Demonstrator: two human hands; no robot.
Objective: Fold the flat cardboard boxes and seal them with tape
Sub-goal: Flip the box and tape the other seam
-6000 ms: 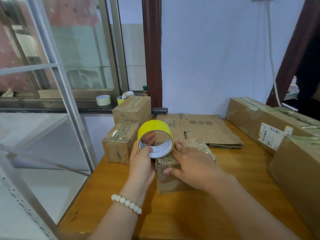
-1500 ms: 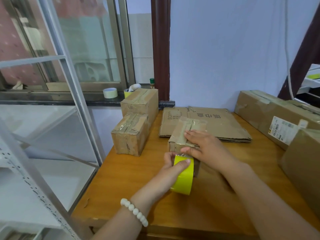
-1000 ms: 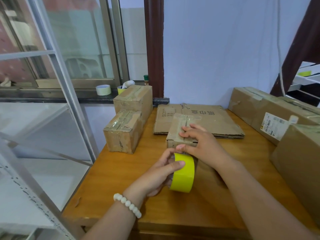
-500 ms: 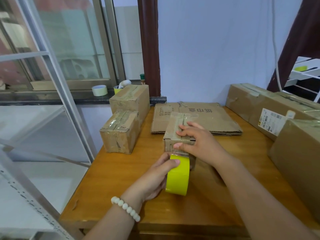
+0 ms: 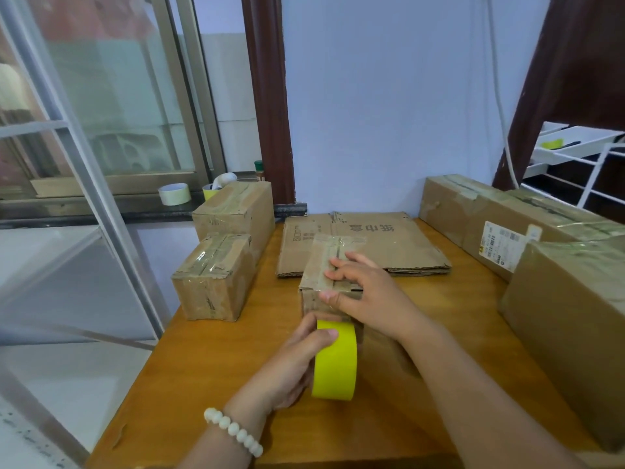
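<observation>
Now that the left hand (image 5: 291, 363), clamped round the yellow tape roll (image 5: 336, 363), has drawn it off the small box (image 5: 321, 262) toward 6 o'clock, the right hand (image 5: 365, 296) presses flat-fingered on the box's taped top seam, mid-table, so this seal looks nearly ready for cutting.

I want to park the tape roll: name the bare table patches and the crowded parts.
Bare: the near-left table corner, in front of the two sealed boxes and left of the left hand; also the strip between the right forearm and the large box. Crowded: the back, under flat cardboard.
</observation>
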